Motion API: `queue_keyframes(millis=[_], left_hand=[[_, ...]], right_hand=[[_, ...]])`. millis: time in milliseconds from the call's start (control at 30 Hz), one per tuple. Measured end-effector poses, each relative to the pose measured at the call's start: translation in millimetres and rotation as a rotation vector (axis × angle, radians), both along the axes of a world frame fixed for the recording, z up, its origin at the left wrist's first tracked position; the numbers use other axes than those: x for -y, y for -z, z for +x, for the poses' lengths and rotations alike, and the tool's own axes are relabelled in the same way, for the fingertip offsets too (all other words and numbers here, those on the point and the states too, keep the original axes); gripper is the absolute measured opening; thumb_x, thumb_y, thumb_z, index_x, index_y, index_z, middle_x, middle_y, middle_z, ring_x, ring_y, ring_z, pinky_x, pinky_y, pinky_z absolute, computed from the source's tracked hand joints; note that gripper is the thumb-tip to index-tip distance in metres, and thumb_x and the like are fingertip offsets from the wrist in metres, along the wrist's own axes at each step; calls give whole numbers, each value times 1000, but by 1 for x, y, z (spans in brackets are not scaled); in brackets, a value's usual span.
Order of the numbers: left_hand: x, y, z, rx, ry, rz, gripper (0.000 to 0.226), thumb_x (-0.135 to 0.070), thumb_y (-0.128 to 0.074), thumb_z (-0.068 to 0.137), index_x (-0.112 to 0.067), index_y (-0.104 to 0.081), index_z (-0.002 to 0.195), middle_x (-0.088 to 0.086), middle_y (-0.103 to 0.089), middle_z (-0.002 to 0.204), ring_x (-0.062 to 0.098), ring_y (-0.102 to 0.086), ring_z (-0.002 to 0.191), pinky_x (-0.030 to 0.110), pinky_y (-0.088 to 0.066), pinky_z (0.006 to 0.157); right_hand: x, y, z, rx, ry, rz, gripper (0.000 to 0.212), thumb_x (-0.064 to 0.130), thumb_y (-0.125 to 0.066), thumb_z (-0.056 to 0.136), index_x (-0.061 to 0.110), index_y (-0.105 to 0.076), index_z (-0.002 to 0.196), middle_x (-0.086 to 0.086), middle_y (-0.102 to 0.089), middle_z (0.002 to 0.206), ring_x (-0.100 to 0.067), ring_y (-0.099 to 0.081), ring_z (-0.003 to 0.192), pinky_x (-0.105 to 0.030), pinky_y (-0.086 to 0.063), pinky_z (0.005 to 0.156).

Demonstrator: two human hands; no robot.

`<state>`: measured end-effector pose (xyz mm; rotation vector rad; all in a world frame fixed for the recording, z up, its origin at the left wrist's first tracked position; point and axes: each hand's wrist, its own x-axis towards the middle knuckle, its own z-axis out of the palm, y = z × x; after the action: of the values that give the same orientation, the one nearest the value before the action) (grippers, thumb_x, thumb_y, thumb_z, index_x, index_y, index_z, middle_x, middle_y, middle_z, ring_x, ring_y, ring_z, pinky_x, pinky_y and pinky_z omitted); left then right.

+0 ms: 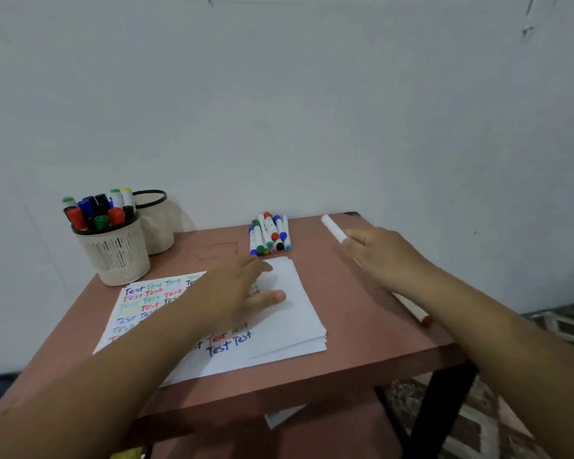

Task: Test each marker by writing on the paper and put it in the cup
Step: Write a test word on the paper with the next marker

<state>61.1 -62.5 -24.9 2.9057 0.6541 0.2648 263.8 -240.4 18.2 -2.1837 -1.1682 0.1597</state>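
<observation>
A stack of white paper (289, 329) lies on the small reddish table (371, 342), its left half covered with "Test" written in several colours. My left hand (236, 296) rests flat on the paper with fingers spread. My right hand (385, 256) grips a white marker (332, 228) that points up and to the left, above the table's right side. A pile of several capped markers (269, 235) lies at the table's far edge. A cream slotted cup (113, 253) at the far left holds several markers.
A second cream cup (154, 220) with a dark rim stands behind the first, against the wall. A red-capped marker (413, 309) lies near the table's right edge, partly under my right forearm. A patterned rug (557, 329) covers the floor at the right.
</observation>
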Motion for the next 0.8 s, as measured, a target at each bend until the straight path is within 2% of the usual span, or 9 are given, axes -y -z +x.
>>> queue_keyframes(millis=[133, 267, 367, 433, 467, 567, 633, 700, 800], left_hand=[[34, 0, 47, 52, 145, -22, 65, -71, -43, 92, -35, -42, 146, -13, -39, 152, 6, -35, 136, 28, -32, 108], [60, 3, 86, 45, 216, -56, 68, -71, -44, 92, -35, -38, 149, -10, -37, 155, 10, -37, 138, 33, -35, 111], [79, 4, 105, 46, 268, -52, 70, -69, -46, 93, -34, -35, 152, -9, -34, 158, 11, -33, 141, 33, -30, 114], [87, 6, 114, 43, 285, -45, 74, -70, -46, 92, -32, -33, 154, -8, -32, 160, 11, -29, 144, 34, -26, 117], [89, 8, 117, 42, 285, -42, 75, -71, -46, 92, -32, -32, 155, -8, -31, 161, 11, -28, 145, 33, -25, 118], [92, 15, 123, 51, 278, -38, 75, -72, -46, 91, -34, -32, 154, -8, -33, 160, 11, -28, 145, 33, -26, 117], [94, 18, 126, 71, 264, -20, 69, -72, -47, 91, -37, -38, 150, -9, -44, 152, 12, -36, 138, 33, -33, 113], [96, 19, 128, 91, 232, 5, 62, -72, -48, 89, -40, -46, 142, -11, -56, 136, 12, -46, 127, 34, -41, 104], [100, 20, 130, 109, 198, 60, 60, -73, -49, 87, -36, -55, 133, -11, -63, 119, 13, -54, 111, 35, -48, 94]], right_hand=[[27, 4, 36, 116, 120, -98, 35, 21, -44, 102, -1, -58, 79, -15, -58, 76, -19, -46, 65, -35, -33, 59], [45, 19, 58, 156, 277, -183, 35, 20, -43, 99, 10, -43, 66, -5, -45, 68, -17, -38, 57, -30, -25, 52], [52, 30, 66, 146, 273, -217, 40, 27, -41, 103, 4, -69, 87, -9, -67, 88, -24, -60, 78, -34, -46, 65], [54, 34, 66, 129, 263, -208, 35, 23, -43, 100, 10, -76, 103, -7, -71, 101, -24, -64, 93, -38, -55, 82], [53, 36, 66, 125, 265, -208, 34, 21, -45, 97, 12, -77, 102, -5, -71, 99, -23, -65, 92, -39, -56, 82], [50, 44, 68, 89, 275, -215, 28, 21, -49, 89, 14, -71, 75, -3, -63, 74, -25, -60, 72, -36, -46, 60], [46, 48, 69, 26, 296, -181, 29, 19, -50, 85, 14, -46, 57, -1, -45, 60, -21, -44, 58, -33, -30, 52], [44, 52, 69, -14, 304, -146, 32, 19, -51, 84, 15, -36, 56, 1, -36, 58, -19, -36, 56, -31, -24, 51], [40, 55, 67, -12, 290, -129, 30, 20, -51, 86, 15, -39, 60, 1, -36, 62, -19, -35, 57, -31, -23, 51]])
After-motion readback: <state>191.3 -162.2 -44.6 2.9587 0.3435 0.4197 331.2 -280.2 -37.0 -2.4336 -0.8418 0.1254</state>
